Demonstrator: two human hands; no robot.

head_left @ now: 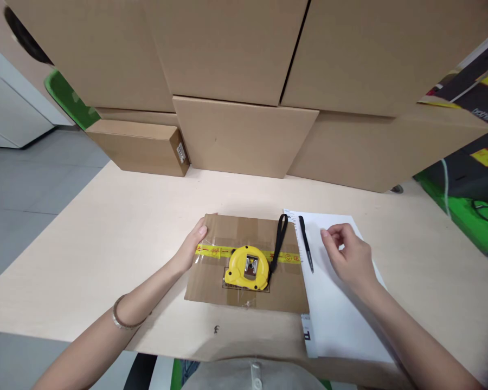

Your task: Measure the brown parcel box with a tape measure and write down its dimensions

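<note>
My left hand (194,242) holds a flat, taped cardboard box (211,292) by its left side, the thumb at the upper left corner and the other fingers largely hidden. Across the box runs a strip of yellow printed tape. On top lies a yellow tape measure (238,262) with a metal clip, and its black wrist strap (280,241) points toward the back. To the right of the box, my right hand (350,257) hovers above white paper (337,325). Its thumb and forefinger meet in a loop, with nothing visible between them. A black pen (306,245) lies on the paper, left of that hand.
Large cardboard boxes (244,141) stand along the back of the pale table (85,260). A smaller long box (138,146) sits at the back left. A printed ruler-like strip (308,336) shows along the paper's left edge. Dark equipment (472,146) stands at the right.
</note>
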